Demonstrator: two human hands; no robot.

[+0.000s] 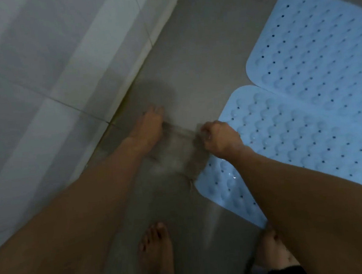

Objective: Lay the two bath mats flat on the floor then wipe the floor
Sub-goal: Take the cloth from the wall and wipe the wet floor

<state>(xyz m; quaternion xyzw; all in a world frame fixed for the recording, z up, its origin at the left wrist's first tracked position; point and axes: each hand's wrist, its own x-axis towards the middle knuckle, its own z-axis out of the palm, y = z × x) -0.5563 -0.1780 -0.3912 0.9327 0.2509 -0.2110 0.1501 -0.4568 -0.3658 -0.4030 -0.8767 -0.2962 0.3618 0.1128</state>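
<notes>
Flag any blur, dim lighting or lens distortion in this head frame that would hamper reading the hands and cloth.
Head view: dim, bluish light overall; the grey cloth is motion-smeared between the left hand and right hand, so its edges are unreadable; the blue bath mats stay fairly sharp; wide-angle bending curves the wall tiles; a soft shadow falls on the floor.

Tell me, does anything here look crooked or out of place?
Little stands out. Both blue bath mats lie flat on the floor, edges meeting. The grey cloth, stretched between the left hand and right hand, overlaps the nearer mat's corner and is motion-blurred.
</notes>
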